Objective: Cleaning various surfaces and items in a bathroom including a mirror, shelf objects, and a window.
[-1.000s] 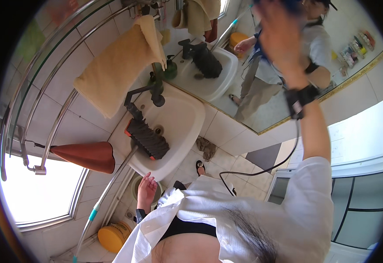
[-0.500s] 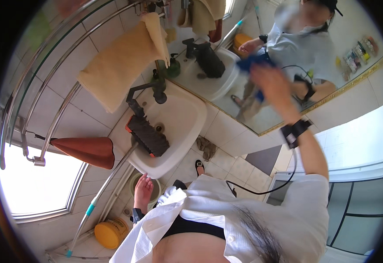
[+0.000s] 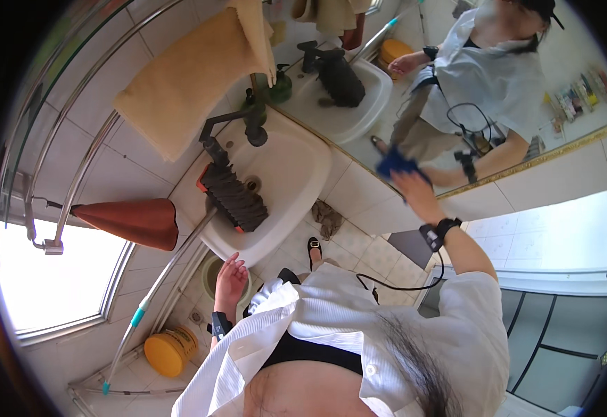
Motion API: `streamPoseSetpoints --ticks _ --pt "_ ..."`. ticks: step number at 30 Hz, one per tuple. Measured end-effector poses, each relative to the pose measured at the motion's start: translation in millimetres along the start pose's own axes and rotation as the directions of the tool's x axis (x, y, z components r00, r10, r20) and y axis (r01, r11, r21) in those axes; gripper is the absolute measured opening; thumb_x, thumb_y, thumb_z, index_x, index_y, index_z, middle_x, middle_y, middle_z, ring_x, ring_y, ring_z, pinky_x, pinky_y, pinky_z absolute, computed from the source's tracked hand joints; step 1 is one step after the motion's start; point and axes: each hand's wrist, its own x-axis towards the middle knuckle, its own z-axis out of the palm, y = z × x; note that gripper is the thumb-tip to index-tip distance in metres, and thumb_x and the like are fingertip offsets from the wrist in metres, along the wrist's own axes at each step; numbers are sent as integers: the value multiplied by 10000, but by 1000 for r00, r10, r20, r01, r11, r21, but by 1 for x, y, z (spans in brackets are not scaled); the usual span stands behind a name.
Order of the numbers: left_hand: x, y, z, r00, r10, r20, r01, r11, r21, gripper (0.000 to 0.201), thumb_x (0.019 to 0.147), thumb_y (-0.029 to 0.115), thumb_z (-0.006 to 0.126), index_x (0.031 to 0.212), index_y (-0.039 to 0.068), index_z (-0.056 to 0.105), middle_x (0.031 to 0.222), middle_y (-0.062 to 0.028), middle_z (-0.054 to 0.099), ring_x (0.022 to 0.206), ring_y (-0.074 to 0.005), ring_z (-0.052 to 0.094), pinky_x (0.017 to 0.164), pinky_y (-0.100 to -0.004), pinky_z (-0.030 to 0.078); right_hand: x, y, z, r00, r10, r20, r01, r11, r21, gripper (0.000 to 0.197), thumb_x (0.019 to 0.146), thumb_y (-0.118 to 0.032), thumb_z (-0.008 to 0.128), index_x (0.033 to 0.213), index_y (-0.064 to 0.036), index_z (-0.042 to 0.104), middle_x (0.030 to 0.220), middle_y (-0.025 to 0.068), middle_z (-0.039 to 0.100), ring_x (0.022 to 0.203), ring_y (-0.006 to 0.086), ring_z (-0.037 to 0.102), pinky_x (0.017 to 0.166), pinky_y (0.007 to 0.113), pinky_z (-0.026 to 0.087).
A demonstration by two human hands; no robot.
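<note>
My right hand [image 3: 419,194] presses a dark blue cloth [image 3: 399,165] against the lower edge of a gold-edged mirror [image 3: 553,142], with its fingers laid over the cloth. Low beside the front rim of the white sink [image 3: 308,167], my left hand [image 3: 231,279] hangs empty, its fingers loosely apart. Inside the sink rests a black mop head [image 3: 237,198] with orange ends, under the black tap [image 3: 214,149]. The mop's metal pole [image 3: 171,267] slants down to the lower left. Reflections of my body and the sink show in the mirror.
A beige towel [image 3: 178,83] drapes over metal rails at the upper left, near a hanging reddish-brown cloth [image 3: 133,222]. On the floor are a yellow bucket [image 3: 168,353], a pale bucket [image 3: 213,278] below the sink and a crumpled brown rag [image 3: 326,219]. A cable [image 3: 414,304] trails from my right wrist.
My right hand and the blue cloth have moved down and slightly left across the mirror to its lower edge. The left hand stays nearly in place.
</note>
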Motion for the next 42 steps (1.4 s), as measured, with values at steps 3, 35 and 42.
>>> streamPoseSetpoints --ticks 3,35,42 --pt "-14 4 0 998 51 -38 -51 999 -14 350 940 133 497 1270 21 457 942 -62 629 809 -131 601 756 -264 507 -56 8 110 975 -214 58 212 976 49 345 800 -132 494 1068 28 640 1156 113 596 1177 232 494 1057 369 328" --pt "-21 -9 -6 973 110 -202 -139 981 -136 332 954 142 489 1262 20 462 943 -52 628 813 -111 594 756 -247 510 -28 31 141 763 -468 447 525 851 -4 212 733 -197 559 805 -74 716 947 58 657 1061 203 526 1014 358 327" --pt "-34 -16 -7 956 115 -271 -162 974 -156 347 952 141 492 1276 20 458 957 -52 630 819 -114 596 763 -249 510 241 -28 45 869 -451 -205 444 892 -81 205 718 -105 535 831 -56 699 1040 93 638 1124 252 531 1056 424 339"
